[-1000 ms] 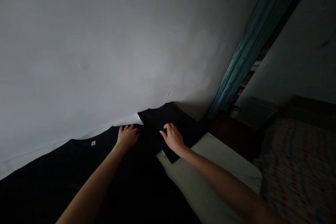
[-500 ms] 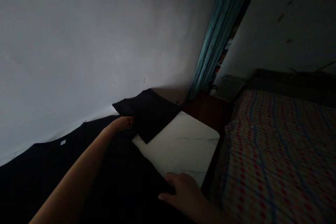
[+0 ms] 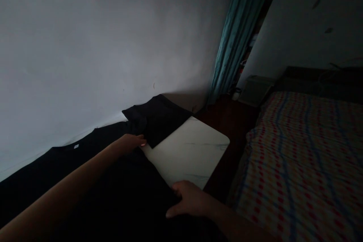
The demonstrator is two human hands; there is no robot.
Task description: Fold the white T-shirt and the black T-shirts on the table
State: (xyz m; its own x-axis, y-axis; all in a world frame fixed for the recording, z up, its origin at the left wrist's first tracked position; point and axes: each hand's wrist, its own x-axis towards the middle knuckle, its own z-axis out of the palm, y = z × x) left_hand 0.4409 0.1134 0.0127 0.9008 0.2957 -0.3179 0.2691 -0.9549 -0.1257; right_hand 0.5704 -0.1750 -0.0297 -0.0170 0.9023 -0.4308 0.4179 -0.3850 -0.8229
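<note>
Watching the head cam from my end, I saw the left hand [image 3: 131,142] lying open and flat on a black T-shirt [image 3: 70,162], just past the collar with its small white tag [image 3: 76,146]. The right hand [image 3: 188,199] was curled at the shirt's near edge, and I couldn't tell if it was actually pinching cloth. The shirt lay across a white marble-look tabletop [image 3: 190,151] by the wall, touching a folded black piece [image 3: 155,121], maybe its own sleeve. Flat palms seemed smart to me, since black fabric hides wrinkles. A checked bedspread [image 3: 300,166] sat off to the right.
</note>
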